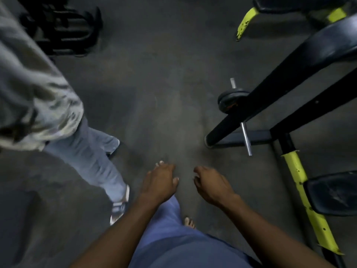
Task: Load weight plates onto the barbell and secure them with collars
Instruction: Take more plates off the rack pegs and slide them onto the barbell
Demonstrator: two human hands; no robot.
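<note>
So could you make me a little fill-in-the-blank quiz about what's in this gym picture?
1. Both the left hand and right hand hold ____.
2. The weight plate sits on a ____ bar.
3. The frame leg at right is painted ____.

Answers: nothing; metal; yellow

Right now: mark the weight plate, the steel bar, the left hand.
weight plate point(229, 101), head view, on its flat face.
steel bar point(246, 139), head view, mid-shaft below the frame.
left hand point(160, 180), head view, back of hand.
</note>
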